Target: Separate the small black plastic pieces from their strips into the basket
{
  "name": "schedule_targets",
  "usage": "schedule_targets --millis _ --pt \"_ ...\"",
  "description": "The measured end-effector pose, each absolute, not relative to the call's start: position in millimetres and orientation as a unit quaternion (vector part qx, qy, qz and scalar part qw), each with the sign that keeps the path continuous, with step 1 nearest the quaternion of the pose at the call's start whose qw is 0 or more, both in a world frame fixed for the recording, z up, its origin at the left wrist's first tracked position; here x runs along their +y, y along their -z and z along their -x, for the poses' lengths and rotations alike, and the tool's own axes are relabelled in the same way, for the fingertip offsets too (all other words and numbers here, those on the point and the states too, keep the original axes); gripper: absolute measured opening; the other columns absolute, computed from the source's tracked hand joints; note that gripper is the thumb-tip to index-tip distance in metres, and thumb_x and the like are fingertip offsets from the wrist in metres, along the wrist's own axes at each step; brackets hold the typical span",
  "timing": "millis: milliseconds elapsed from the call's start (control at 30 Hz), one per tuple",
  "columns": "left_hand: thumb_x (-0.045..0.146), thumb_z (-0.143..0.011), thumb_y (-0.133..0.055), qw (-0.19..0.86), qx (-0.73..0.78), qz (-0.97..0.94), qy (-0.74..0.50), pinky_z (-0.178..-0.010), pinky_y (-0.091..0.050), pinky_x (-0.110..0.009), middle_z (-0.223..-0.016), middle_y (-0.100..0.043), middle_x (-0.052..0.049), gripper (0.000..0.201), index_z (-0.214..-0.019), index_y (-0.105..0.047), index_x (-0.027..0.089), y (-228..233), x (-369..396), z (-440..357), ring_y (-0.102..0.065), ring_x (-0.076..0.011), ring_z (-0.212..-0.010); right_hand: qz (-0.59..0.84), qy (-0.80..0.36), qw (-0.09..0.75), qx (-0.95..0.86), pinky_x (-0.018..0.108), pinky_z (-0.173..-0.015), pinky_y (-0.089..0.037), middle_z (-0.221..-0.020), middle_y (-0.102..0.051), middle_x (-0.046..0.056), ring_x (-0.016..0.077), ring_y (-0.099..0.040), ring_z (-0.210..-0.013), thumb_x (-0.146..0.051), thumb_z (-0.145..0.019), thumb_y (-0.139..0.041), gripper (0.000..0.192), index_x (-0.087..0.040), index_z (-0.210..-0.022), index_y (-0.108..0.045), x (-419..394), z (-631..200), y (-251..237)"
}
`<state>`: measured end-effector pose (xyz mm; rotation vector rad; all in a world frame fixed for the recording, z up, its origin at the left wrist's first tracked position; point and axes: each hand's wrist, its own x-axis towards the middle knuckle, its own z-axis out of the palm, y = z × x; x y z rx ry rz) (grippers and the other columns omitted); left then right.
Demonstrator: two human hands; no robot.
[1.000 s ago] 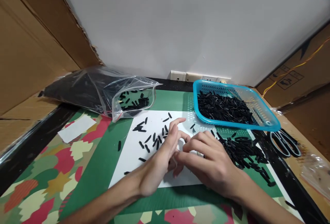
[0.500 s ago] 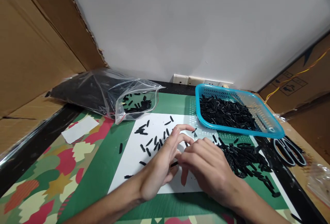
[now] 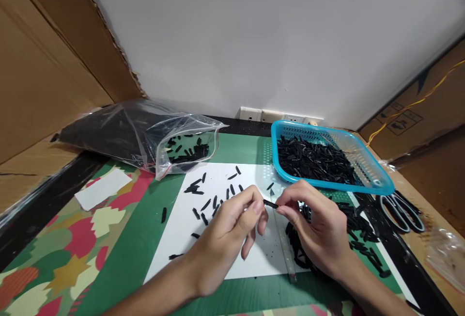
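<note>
Makeshift piecework bench: cardboard walls (image 3: 43, 64), parts basket (image 3: 378, 180).

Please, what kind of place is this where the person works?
Probably a small hand-work station for sorting or assembling parts. The left hand and right hand pinch one small black piece between them; a blue basket and a clear plastic bag hold many more, with cardboard walls around.

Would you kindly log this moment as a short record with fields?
Left hand: pinches one end of a small black piece
Right hand: pinches the other end
Under the hands: white sheet with scattered black pieces, a clear ruler
Right rear: blue basket filled with black pieces
Left rear: plastic bag holding more
Far right: scissors
</note>
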<state>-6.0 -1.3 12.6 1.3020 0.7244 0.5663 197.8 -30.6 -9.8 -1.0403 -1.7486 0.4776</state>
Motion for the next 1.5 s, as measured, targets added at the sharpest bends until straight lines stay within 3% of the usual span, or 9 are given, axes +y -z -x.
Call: schedule_targets --millis 267,567,900,1233,1500 --pt "0.055 -0.109 -0.042 0.708 0.345 -0.567 -0.241 -0.044 -0.025 -0.019 -0.081 -0.056 0.004 0.039 -0.088 -0.049 0.022 -11.7 1.6 3.6 -0.044 -0.0054 -0.051 0.453 -0.258 0.523 -0.675 0.029 -0.069 -0.046 -0.084 -0.066 0.001 0.0166 -0.06 -0.077 -0.017 -0.102 -0.064 0.012 -0.021 -0.091 -0.067 -26.4 -195.6 5.5" --pt "0.057 -0.107 -0.044 0.689 0.361 -0.584 -0.233 -0.043 -0.026 -0.019 -0.074 -0.053 0.005 0.043 -0.084 -0.048 0.021 -12.1 1.3 3.1 -0.039 -0.0045 -0.048 0.457 -0.319 0.518 -0.649 0.029 -0.072 -0.044 -0.085 -0.065 0.001 0.0164 -0.058 -0.08 -0.024 -0.103 -0.064 0.014 -0.021 -0.09 -0.068 -26.4 -195.0 4.8" --pt "0.056 -0.107 -0.047 0.681 0.357 -0.584 -0.258 -0.044 -0.029 -0.02 -0.069 -0.049 0.005 0.044 -0.08 -0.048 0.021 -11.9 1.0 5.3 -0.038 -0.0073 -0.05 0.421 -0.319 0.506 -0.682 0.031 -0.073 -0.051 -0.089 -0.07 0.003 0.0176 -0.064 -0.08 -0.025 -0.102 -0.068 0.008 -0.02 -0.104 -0.074 -28.5 -194.8 2.2" --pt "0.056 -0.104 -0.051 0.66 0.36 -0.594 -0.285 -0.05 -0.027 -0.024 -0.066 -0.044 0.004 0.045 -0.076 -0.047 0.021 -14.3 -6.7 2.1 -0.034 -0.0098 -0.055 0.406 -0.226 0.544 -0.698 0.031 -0.066 -0.053 -0.084 -0.07 0.003 0.0173 -0.064 -0.073 -0.015 -0.097 -0.072 0.006 -0.019 -0.101 -0.074 -30.7 -192.9 2.6" --pt "0.054 -0.107 -0.045 0.624 0.354 -0.625 -0.309 -0.053 -0.028 -0.026 -0.068 -0.044 0.003 0.044 -0.077 -0.049 0.021 -17.3 -16.6 2.2 -0.034 -0.0114 -0.058 0.397 -0.281 0.551 -0.678 0.03 -0.065 -0.054 -0.081 -0.071 0.003 0.0174 -0.065 -0.073 -0.017 -0.095 -0.075 0.003 -0.02 -0.095 -0.075 -31.8 -191.7 2.0"
